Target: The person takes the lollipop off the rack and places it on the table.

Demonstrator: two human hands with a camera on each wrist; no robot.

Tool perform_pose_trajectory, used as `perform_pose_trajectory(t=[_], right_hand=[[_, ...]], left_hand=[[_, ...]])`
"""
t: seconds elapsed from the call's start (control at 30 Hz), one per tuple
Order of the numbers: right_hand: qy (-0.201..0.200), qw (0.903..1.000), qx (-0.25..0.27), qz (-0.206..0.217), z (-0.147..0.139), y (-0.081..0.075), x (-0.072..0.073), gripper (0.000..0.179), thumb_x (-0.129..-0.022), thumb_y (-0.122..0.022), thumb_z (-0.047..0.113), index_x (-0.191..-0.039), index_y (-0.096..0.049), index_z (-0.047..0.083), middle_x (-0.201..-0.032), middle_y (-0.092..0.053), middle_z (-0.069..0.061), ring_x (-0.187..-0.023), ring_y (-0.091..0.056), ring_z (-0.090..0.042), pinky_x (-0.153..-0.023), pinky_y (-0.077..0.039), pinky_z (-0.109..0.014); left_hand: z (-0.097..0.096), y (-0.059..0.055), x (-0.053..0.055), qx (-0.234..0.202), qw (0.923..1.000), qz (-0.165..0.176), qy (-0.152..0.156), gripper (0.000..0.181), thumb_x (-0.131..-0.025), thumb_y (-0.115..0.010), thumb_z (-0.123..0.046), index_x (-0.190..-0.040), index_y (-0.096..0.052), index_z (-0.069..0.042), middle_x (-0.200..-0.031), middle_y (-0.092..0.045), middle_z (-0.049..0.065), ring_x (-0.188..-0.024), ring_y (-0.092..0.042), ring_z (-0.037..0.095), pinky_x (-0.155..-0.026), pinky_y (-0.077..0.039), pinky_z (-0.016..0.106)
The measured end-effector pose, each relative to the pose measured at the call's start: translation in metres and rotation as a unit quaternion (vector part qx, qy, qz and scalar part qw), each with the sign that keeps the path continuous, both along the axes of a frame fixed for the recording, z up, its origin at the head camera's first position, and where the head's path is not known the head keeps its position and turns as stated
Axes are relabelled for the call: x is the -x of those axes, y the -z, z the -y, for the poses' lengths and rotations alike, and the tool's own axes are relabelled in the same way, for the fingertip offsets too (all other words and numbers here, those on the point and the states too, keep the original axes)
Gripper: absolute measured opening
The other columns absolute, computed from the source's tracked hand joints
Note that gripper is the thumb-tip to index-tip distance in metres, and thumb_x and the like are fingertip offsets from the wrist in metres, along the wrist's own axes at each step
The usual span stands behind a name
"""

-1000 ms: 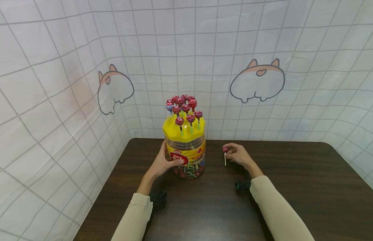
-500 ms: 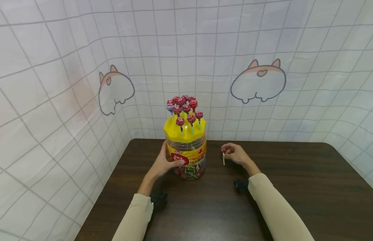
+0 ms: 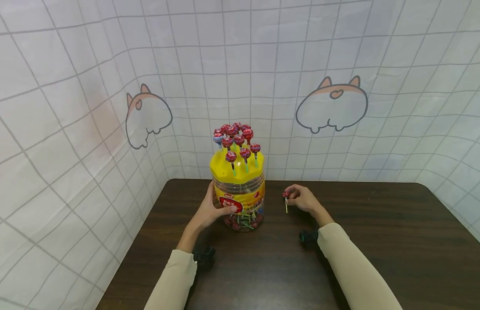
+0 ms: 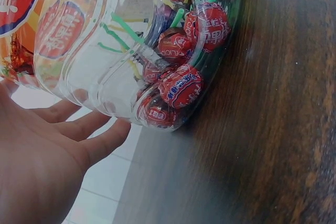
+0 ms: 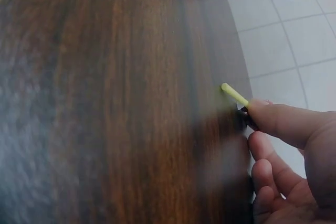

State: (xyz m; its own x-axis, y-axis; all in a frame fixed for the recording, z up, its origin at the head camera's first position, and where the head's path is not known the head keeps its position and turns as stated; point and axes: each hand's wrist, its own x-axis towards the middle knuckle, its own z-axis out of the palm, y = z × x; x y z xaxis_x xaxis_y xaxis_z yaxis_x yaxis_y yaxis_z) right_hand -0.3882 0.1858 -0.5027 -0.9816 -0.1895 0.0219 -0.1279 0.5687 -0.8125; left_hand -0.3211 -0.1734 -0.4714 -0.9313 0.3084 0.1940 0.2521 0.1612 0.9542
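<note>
A large clear plastic jar (image 3: 244, 200) with a yellow lid (image 3: 224, 170) stands upright on the table. Several red-wrapped lollipops (image 3: 245, 153) stick up from the lid, with a blue-wrapped one at its left side. More lollipops (image 4: 181, 85) lie loose in the jar's bottom. From the left, my left hand (image 3: 209, 210) holds the jar, thumb across the front label and fingers round the far side. My right hand (image 3: 305, 201), a little right of the jar, pinches one lollipop (image 3: 286, 196) by thumb and fingers. Its yellow stick (image 5: 234, 94) points down; the right wrist view mostly hides its head.
The dark wood table (image 3: 263, 275) extends in front of the jar and far to the right. A white grid-patterned curtain (image 3: 263, 86) with corgi drawings hangs behind the table and along both sides. Each wrist wears a small black camera (image 3: 309, 237).
My right hand has shifted slightly left toward the jar with the lollipop between its fingers. The left hand and the jar look the same.
</note>
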Motion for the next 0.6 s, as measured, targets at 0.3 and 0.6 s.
perform_pose_trajectory(t=[0.3,0.6], right_hand=[[-0.003,0.9997,0.022,0.009,-0.005,-0.005,-0.004,0.043,-0.095,-0.074,0.014,-0.134,-0.061,0.005,-0.114,-0.060,-0.017,-0.101,-0.055,-0.029,-0.081,-0.046,-0.036],[-0.062,0.9940,0.046,-0.077,-0.004,-0.074,-0.025,0.035,-0.100,-0.068,0.022,-0.132,-0.063,0.008,-0.117,-0.064,-0.018,-0.105,-0.063,-0.030,-0.089,-0.053,-0.042]], left_hand=[[0.000,0.001,0.000,0.007,0.9999,-0.001,-0.010,0.104,-0.087,-0.084,-0.033,-0.161,-0.011,-0.037,-0.156,-0.038,0.007,-0.144,-0.042,0.035,-0.115,-0.041,0.061],[0.000,0.001,0.000,0.002,1.0000,0.000,-0.009,0.105,-0.087,-0.083,-0.031,-0.162,-0.010,-0.036,-0.156,-0.038,0.005,-0.144,-0.041,0.034,-0.118,-0.038,0.060]])
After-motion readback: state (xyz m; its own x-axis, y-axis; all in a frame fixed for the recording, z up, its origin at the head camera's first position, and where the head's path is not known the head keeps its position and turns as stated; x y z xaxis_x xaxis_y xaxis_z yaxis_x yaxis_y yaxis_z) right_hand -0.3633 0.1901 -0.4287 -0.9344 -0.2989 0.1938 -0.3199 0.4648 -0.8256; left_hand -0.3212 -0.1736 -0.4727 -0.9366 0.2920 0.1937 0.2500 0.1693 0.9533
